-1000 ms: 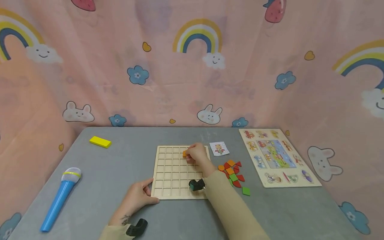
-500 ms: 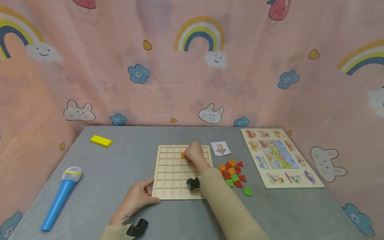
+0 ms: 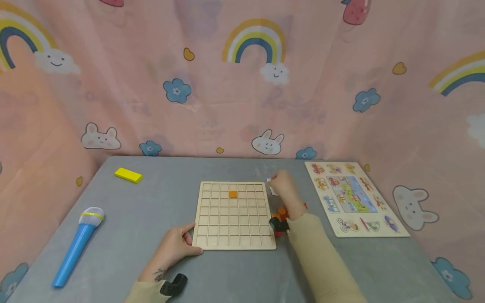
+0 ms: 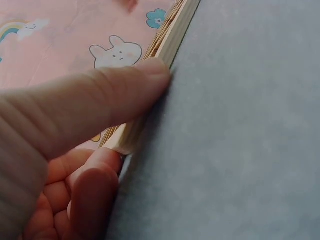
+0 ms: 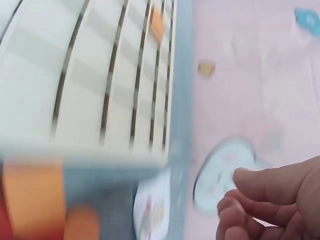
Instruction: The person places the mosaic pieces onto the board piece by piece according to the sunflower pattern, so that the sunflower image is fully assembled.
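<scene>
A wooden grid board lies on the grey table, and my left hand holds its near left corner. In the left wrist view the thumb presses one edge while the fingers curl at the adjoining side. One orange square tile sits in a cell in the board's second row from the back. My right hand hovers right of the board with fingers loosely curled and nothing between them. It partly covers a small printed picture card. Loose orange and red tiles lie below that hand, partly hidden by the wrist.
A blue toy microphone lies on the left of the table, with a yellow block behind it. Far right is a wooden picture puzzle board. A pink patterned cloth hangs behind the table.
My right hand has let go of the orange square tile, leaving it in the grid, and has moved right to over the picture card. My left hand stays on the board's corner.
</scene>
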The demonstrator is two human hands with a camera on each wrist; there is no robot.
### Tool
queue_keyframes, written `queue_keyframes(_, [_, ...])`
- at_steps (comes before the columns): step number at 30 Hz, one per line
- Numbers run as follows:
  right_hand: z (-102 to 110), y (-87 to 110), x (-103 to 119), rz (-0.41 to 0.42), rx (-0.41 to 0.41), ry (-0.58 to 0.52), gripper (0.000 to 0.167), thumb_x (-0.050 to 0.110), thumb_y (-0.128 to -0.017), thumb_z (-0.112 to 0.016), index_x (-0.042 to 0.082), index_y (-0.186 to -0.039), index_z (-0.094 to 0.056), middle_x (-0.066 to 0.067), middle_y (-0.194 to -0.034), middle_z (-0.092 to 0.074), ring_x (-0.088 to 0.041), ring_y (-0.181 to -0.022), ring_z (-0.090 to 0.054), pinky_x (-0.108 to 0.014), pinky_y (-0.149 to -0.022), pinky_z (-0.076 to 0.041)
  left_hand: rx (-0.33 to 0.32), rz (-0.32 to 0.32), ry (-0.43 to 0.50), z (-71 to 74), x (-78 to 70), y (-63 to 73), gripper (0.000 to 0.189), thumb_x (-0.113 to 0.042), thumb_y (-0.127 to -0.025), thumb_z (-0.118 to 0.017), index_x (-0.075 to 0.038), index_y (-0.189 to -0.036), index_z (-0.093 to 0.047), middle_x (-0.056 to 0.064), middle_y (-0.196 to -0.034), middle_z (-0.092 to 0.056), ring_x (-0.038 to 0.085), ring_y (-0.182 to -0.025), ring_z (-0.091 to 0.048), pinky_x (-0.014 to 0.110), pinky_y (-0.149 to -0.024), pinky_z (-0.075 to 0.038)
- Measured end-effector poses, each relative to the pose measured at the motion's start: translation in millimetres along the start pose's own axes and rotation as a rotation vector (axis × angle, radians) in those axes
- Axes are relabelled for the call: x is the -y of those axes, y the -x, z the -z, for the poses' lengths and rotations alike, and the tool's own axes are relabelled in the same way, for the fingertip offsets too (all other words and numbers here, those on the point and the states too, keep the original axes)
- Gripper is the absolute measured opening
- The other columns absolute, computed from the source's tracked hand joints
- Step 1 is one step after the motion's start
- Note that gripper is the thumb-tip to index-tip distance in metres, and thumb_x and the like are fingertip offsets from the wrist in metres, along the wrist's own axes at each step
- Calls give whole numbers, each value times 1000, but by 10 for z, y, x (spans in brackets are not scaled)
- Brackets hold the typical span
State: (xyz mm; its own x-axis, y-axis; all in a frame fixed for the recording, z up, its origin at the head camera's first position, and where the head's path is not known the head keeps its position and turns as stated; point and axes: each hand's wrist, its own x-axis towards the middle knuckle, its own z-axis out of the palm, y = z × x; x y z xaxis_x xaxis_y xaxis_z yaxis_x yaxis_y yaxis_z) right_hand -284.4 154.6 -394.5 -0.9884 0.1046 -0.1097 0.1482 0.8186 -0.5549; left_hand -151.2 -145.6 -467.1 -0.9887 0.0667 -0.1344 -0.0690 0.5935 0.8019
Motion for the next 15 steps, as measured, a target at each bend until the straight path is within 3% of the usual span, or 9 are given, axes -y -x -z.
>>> queue_keyframes(3, [174, -5, -351, -83, -19, 150, 18, 10, -85, -54, -4, -94, -59, -16, -87, -57, -26, -71, -50, -38, -62, -43, 1, -9, 8, -6, -7, 4, 86, -13, -56, -87, 1, -132, -50, 3, -61, -50, 14, -51, -42, 25, -47, -34])
queue_keyframes(7, [255, 30, -676, -181, 52, 288, 23, 14, -85, -54, -3, -100, -58, -16, -90, -56, -29, -76, -50, -44, -68, -44, -1, -10, 16, -1, -15, 10, 86, -13, -56, -87, 1, -131, -50, 3, -60, -50, 15, -51, -43, 26, -47, -34])
queue_keyframes(11, [222, 62, -813, -190, 107, 309, 25, 15, -86, -52, -3, -102, -59, -16, -93, -57, -29, -79, -50, -46, -71, -44, 0, -7, 21, 4, -13, 2, 85, -12, -55, -87, 1, -131, -51, 3, -60, -51, 14, -51, -43, 26, -47, -35])
queue_keyframes(15, [192, 74, -854, -173, 106, 302, 27, 13, -87, -49, -5, -105, -58, -19, -98, -57, -30, -80, -51, -48, -73, -45, -1, -6, 18, -1, -8, 2, 85, -12, -55, -87, 2, -131, -51, 3, -60, -51, 14, -51, -43, 25, -47, -35])
